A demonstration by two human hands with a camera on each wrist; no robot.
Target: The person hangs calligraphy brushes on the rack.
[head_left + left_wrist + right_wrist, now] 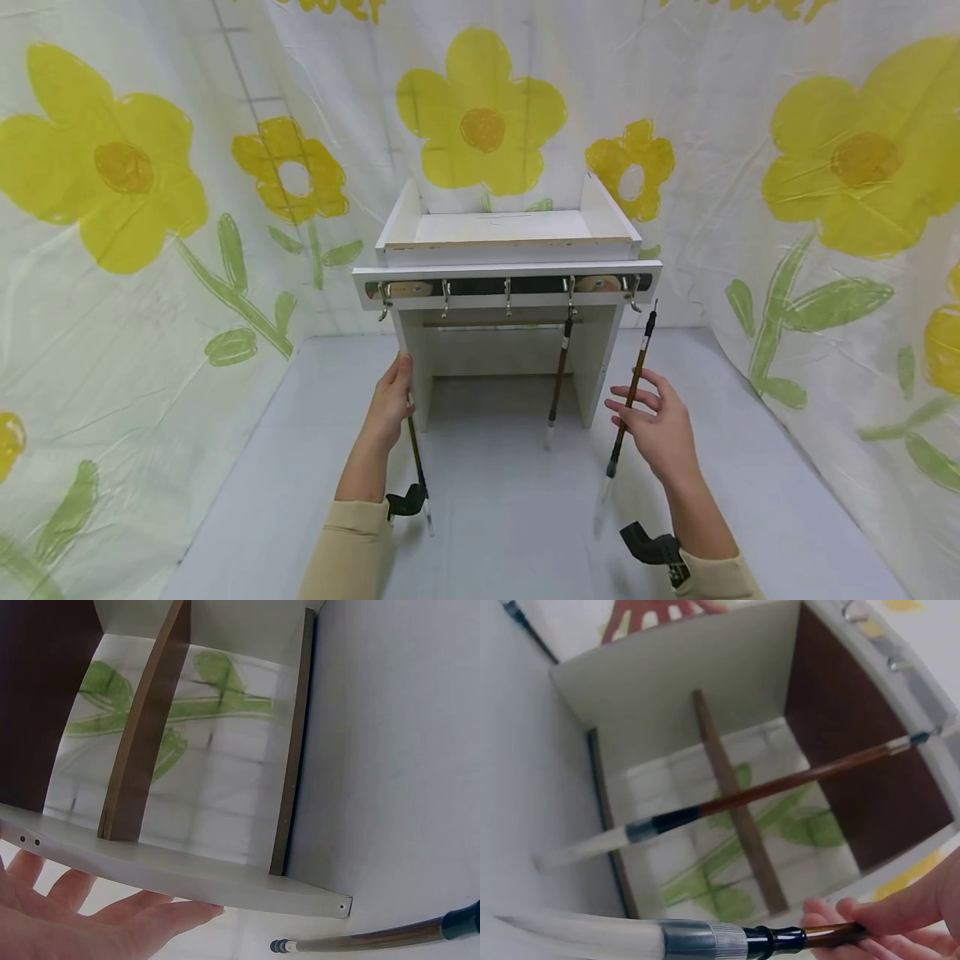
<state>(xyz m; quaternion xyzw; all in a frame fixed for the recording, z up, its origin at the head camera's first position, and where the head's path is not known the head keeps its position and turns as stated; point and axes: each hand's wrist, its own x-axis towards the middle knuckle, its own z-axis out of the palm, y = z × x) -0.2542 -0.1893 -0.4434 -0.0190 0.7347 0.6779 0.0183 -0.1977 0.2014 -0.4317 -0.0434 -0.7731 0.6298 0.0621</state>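
A white shelf unit (608,358) with a row of metal hooks stands in the middle of the head view. My right hand (656,425) pinches the brown handle of a calligraphy brush (633,387), bristles down, to the right of the unit. In the right wrist view its white bristles (592,937) point left. A second calligraphy brush (560,367) hangs bristles down from a hook (571,296). My left hand (390,400) rests against the unit's left side panel (247,889), fingers along its outside. Near it shows a third brush (375,939), partly hidden by the hand in the head view.
The pale table (502,525) runs under the unit. Behind and around hangs a white cloth (360,167) with yellow flowers. An open tray-like top (502,227) forms the unit's upper part, above the hook rail (476,287). Black wrist mounts (648,546) sit at both sleeves.
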